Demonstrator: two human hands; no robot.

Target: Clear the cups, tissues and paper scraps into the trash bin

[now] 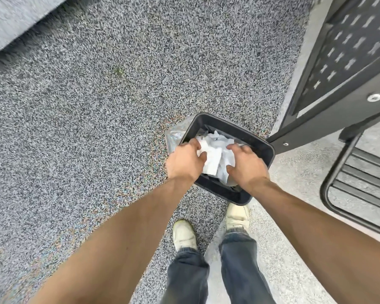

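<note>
Hands over bin: drop step underway, judging by pose. Left hand (184,160) and right hand (246,164) press from either side on a wad of white tissues and paper scraps (215,154), held directly above the black trash bin (259,148) w/ its lower part already inside the rim. Each grip is closed on the wad, fingers curled in. Next: prob. spread both grips so it falls in, pushing down if it catches the rim. No cups discernible. Bin stands on floor by a dark metal frame (338,69).
</note>
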